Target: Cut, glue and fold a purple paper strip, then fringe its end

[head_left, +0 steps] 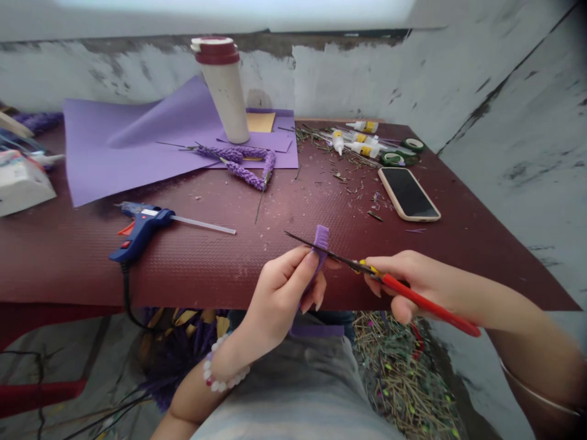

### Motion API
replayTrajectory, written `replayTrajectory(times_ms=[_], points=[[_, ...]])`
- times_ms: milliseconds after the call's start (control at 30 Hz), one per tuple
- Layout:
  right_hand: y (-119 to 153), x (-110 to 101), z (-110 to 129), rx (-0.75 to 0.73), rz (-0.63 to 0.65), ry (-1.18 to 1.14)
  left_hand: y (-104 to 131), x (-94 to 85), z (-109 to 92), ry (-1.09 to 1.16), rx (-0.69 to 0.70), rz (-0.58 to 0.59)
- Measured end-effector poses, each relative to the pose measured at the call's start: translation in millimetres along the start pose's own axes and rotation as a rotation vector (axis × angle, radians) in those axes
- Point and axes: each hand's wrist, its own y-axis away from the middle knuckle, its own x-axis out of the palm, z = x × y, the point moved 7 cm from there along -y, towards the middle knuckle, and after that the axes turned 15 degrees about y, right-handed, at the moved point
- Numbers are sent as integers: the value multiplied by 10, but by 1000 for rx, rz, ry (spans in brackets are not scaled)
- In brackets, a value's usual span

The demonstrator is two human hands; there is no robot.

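Between the thumb and fingers of my left hand (284, 290) is a purple paper strip (322, 235), its upper end sticking up with fine slits cut along one edge. My right hand (408, 281) grips red-handled scissors (426, 302) with a yellow part near the pivot. The dark blades point left and cross the strip just above my left thumb. Part of the strip is hidden by my left fingers. Another flat purple strip (317, 330) lies on my lap below my hands.
On the table (220, 275) are a blue glue gun (147, 229), purple flower stems (247, 165), purple sheets (132, 140), a lidded cup (227, 91) and a phone (409, 194). Small glue bottles (364, 148) and green tape rolls (393, 159) sit at the back right. Stem scraps (408, 379) cover the floor.
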Motion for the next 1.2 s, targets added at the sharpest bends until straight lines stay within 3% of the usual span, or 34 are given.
replayTrajectory(times_ms=[367, 667, 733, 900, 1200], points=[[95, -182, 152, 67, -344, 544, -48, -66, 46, 53, 63, -82], [81, -221, 246, -19, -568, 678, -38, -37, -32, -137, 87, -51], [80, -223, 229, -27, -562, 655, -34, -30, -49, -151, 90, -36], [42, -157, 203, -32, -393, 491, -31, -26, -64, -148, 70, -27], [62, -181, 162, 7, -450, 505, -45, -28, -42, -89, 40, -70]])
